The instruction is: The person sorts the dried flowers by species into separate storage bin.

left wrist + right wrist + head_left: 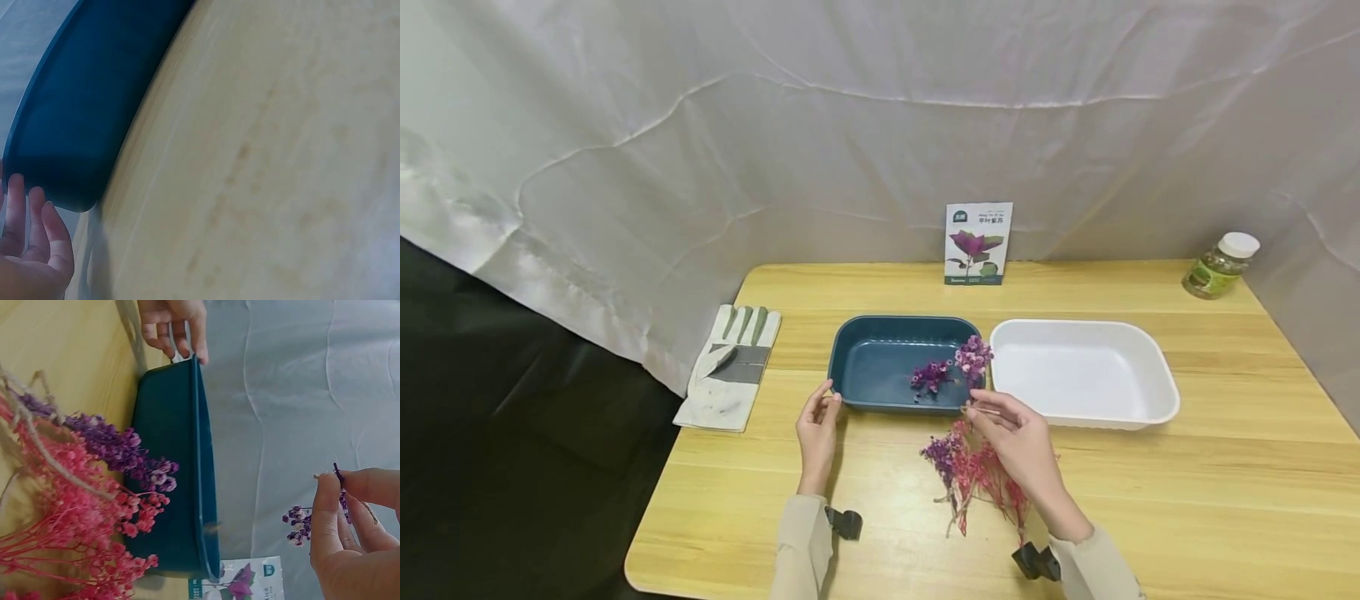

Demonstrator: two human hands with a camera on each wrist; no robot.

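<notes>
In the head view my left hand holds the near left corner of a dark teal tray between thumb and fingers; its loosely bent fingers show beside the tray in the left wrist view. Over the tray's near right corner, my right hand pinches a thin sprig of purple dried flowers between thumb and index finger. Loose purple blossoms lie inside the tray. Pink dried flowers and a purple bunch lie on the table in front of it, partly under the right forearm.
A white tray stands right beside the teal one. Behind them a seed packet leans upright against the curtain. A white-capped jar stands at the back right, and a work glove lies at the table's left edge.
</notes>
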